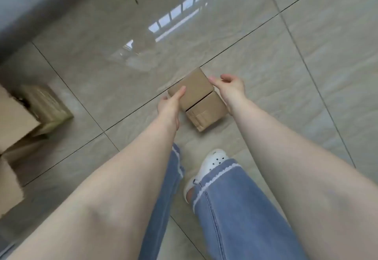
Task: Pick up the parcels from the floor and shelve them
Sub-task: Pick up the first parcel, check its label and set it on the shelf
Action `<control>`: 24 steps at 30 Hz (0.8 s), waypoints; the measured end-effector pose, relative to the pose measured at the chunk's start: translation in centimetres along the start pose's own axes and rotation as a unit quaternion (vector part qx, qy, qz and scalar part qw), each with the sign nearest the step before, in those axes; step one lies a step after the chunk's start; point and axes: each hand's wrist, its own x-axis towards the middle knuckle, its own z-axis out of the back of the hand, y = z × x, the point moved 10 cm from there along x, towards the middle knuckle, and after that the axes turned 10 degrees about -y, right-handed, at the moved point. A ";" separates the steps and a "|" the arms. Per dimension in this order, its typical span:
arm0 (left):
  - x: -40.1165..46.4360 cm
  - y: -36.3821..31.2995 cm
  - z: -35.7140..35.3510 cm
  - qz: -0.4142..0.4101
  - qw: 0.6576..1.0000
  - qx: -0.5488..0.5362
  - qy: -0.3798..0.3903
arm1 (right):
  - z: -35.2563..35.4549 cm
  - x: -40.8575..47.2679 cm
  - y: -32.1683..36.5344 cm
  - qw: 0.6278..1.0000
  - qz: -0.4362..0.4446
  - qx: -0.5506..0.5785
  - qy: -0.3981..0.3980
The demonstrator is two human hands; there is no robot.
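Here, both bare arms reach down toward two small parcels on a tiled floor.

Left hand [170, 101]: closed on the left side of the upper parcel, thumb lying along its top face, remaining fingers hidden beneath or behind the box.

Right hand [229, 87]: thumb and fingertips pinching the right corner of the same parcel; the other fingers are loosely curled above it.

Upper parcel [193, 90]: plain brown cardboard box, held between the two hands; whether it is clear of the floor cannot be told.

Lower parcel [205, 112]: second brown cardboard box, taped across its top, touching the near side of the upper parcel and resting on the floor.

Floor [266, 59]: glossy beige tiles with dark grout lines; one grout line runs beneath the parcels; a window reflection shows toward the far edge.

Legs and shoe [213, 160]: blue jeans and a white perforated clog, standing just near the lower parcel.

Left edge cartons [14, 120]: larger cardboard boxes, well apart from the hands, partly cut off by the frame.
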 end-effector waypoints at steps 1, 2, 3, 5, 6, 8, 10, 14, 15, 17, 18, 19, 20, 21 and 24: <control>1.1 0.0 -0.4 -0.004 1.000 -0.010 -0.007 | -0.8 1.1 -0.2 1.000 0.013 -0.021 0.003; 2.6 0.2 -0.9 -0.008 1.000 -0.007 -0.011 | -1.6 2.0 -0.3 0.998 0.027 -0.047 0.010; 3.6 0.7 -1.3 -0.002 1.000 -0.002 -0.010 | -2.3 3.1 -0.7 0.996 0.039 -0.076 0.016; 5.5 1.3 -2.5 0.000 1.000 -0.022 0.005 | -3.7 4.6 -1.6 0.991 0.049 -0.122 0.028; 6.2 1.4 -2.7 -0.005 1.000 -0.025 0.000 | -4.2 5.1 -1.9 0.988 0.052 -0.142 0.027; 7.4 1.4 -3.0 -0.019 0.999 -0.031 -0.012 | -5.3 5.8 -2.4 0.983 0.060 -0.168 0.034; 8.3 1.4 -3.1 -0.032 0.999 -0.031 -0.014 | -6.0 6.4 -2.7 0.979 0.075 -0.184 0.040; 6.9 0.2 -2.6 -0.038 0.999 -0.012 0.003 | -5.9 5.0 -1.1 0.981 0.086 -0.170 0.041; 6.0 -0.5 -2.1 -0.044 0.999 -0.012 0.004 | -5.5 4.2 -0.4 0.983 0.087 -0.159 0.040; 3.4 -2.3 -1.0 -0.062 0.998 -0.019 0.011 | -4.3 2.0 1.6 0.986 0.093 -0.131 0.035; 1.5 -3.3 -0.3 -0.073 0.997 -0.020 0.012 | -3.2 0.4 2.9 0.988 0.094 -0.117 0.027; -0.6 -4.4 0.5 -0.081 0.996 -0.019 0.013 | -2.1 -1.5 4.2 0.990 0.093 -0.102 0.025; -2.6 -5.3 1.3 -0.087 0.996 -0.024 0.015 | -0.9 -3.5 5.5 0.992 0.088 -0.084 0.022; -4.8 -6.3 2.1 -0.087 0.995 -0.033 0.018 | 0.4 -5.5 6.8 0.995 0.083 -0.052 0.022; -13.0 -9.2 4.1 -0.088 0.994 -0.066 0.026 | 4.9 -11.7 10.6 0.996 0.068 0.052 -0.011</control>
